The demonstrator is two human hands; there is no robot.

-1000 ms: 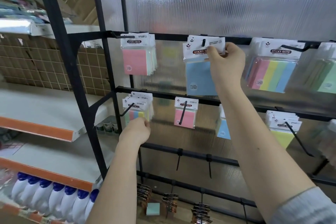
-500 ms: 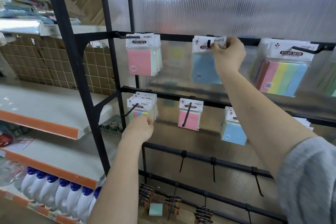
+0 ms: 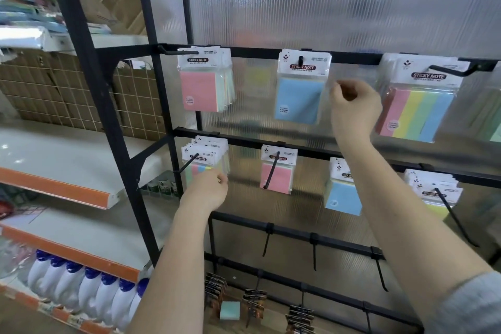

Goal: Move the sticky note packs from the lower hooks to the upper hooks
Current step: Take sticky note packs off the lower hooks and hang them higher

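A blue sticky note pack (image 3: 299,97) hangs on the middle upper hook (image 3: 300,59). My right hand (image 3: 352,108) hovers just right of it, fingers loosely curled and holding nothing. A stack of pink-fronted packs (image 3: 202,91) hangs on the upper left hook, and striped packs (image 3: 417,114) hang on the upper right. On the lower rail, my left hand (image 3: 206,191) pinches the bottom of the multi-colour packs (image 3: 206,154) on the left hook. A pink pack (image 3: 278,176), a blue pack (image 3: 343,198) and yellow packs (image 3: 433,190) also hang on that rail.
Bare black hooks (image 3: 314,249) stick out from the rails below. Small dark carded items (image 3: 214,290) hang on the lowest rail. A black frame post (image 3: 108,116) stands to the left, beside shelves with orange edges (image 3: 54,187) and white bottles with blue caps (image 3: 81,287).
My right hand has let go of the blue pack's header and dropped down to the right; the pack now hangs free on the upper hook. My left hand stays at the lower left packs.
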